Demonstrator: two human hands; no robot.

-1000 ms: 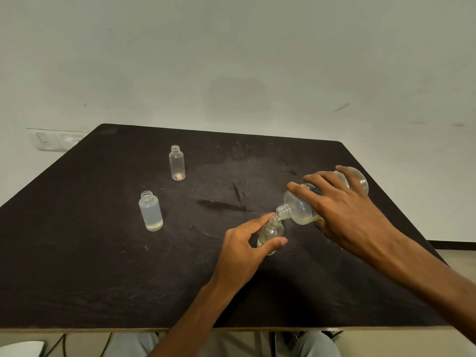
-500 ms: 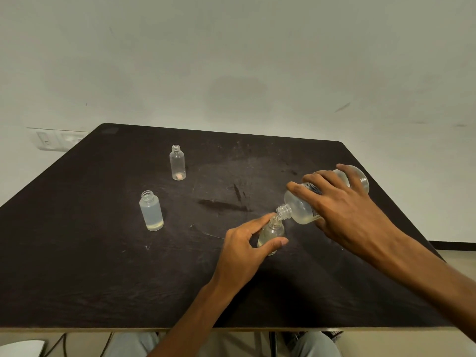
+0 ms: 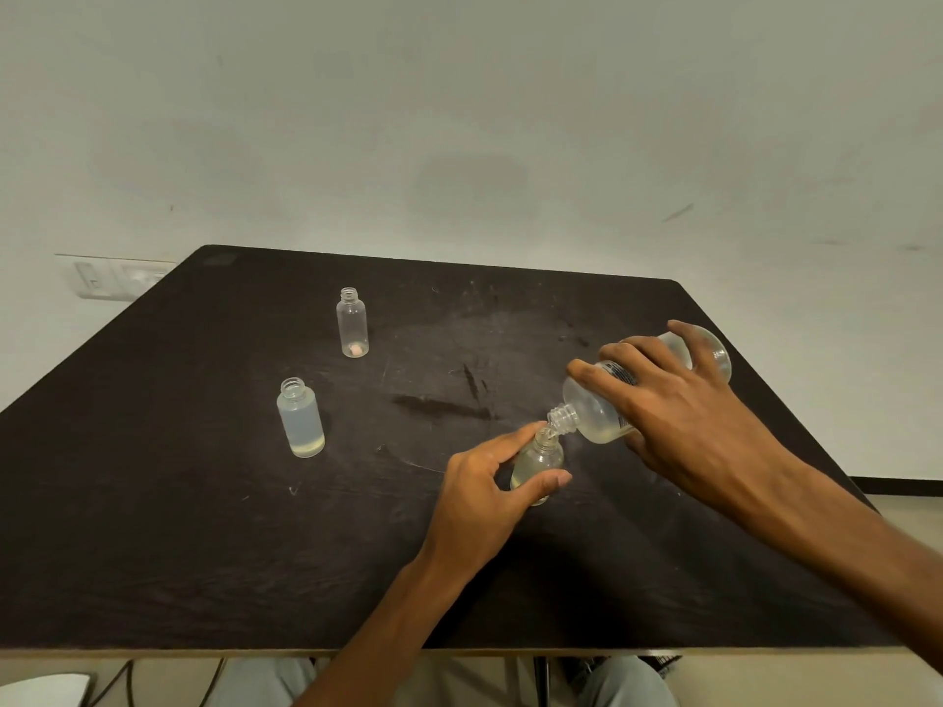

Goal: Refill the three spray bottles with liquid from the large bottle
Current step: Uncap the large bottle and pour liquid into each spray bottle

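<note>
My right hand (image 3: 684,415) grips the large clear bottle (image 3: 602,410), tipped down to the left so its threaded neck touches the mouth of a small round bottle (image 3: 538,464). My left hand (image 3: 485,497) pinches that small bottle between thumb and forefinger on the dark table (image 3: 204,528); pale liquid shows in it. To the left stands an uncapped frosted bottle (image 3: 301,418) with a little yellowish liquid at its base. Farther back stands an uncapped clear slim bottle (image 3: 352,324) with a pinkish trace at the bottom.
A white wall runs behind the table, with a switch plate (image 3: 109,280) at the left. The table's front edge lies near the bottom of the view, and my knees (image 3: 627,681) show below it. A cable (image 3: 127,681) hangs under the table at the left.
The large bottle stays tipped into the small bottle. Both hands hold nearly the same positions, with only a slight shift.
</note>
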